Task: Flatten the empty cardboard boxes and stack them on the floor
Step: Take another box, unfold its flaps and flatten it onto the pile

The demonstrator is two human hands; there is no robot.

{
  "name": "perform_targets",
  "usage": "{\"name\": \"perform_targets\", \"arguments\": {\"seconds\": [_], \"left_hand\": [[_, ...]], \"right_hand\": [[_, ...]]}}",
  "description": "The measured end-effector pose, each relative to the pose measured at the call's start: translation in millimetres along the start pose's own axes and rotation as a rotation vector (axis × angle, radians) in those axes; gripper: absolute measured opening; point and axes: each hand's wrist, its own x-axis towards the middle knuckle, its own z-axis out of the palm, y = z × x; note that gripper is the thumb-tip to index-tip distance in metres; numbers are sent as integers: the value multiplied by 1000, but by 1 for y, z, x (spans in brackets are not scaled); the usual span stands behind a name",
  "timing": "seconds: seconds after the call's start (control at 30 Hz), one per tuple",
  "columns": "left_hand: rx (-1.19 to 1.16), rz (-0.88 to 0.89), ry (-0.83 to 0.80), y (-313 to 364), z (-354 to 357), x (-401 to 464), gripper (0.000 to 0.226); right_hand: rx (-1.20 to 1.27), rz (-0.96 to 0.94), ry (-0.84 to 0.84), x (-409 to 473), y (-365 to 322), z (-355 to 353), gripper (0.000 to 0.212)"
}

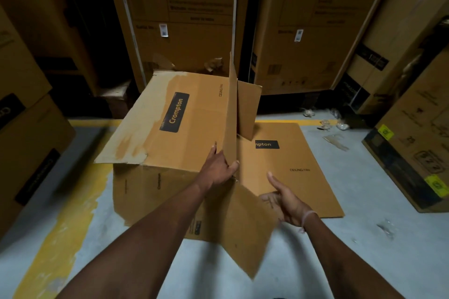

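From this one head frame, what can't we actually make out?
- Right hand: its fingers are partly behind the lower flap, so whether it touches the flap is unclear.
- Open box: the inside is hidden by its own panels.
- Flattened box on the floor: the logo is partly covered by the open box; anything stacked beneath is hidden.
- Tall cartons behind: the print is blurred and dim, the tops cut off by the frame edge.
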Motion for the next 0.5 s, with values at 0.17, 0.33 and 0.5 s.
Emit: {"name": "perform_targets", "arguments": {"seconds": [0.17, 0.33, 0.5], "left_hand": [[81, 41, -22, 16, 1, 8, 57], [92, 51, -4, 7, -7, -12, 49], [257, 98, -176, -77, 17, -24, 58]], "right_hand": [[257, -47, -50, 14, 4, 33, 39], [24, 36, -59, 65, 18, 42, 45], [-256, 91, -139, 64, 6, 86, 57]]}}
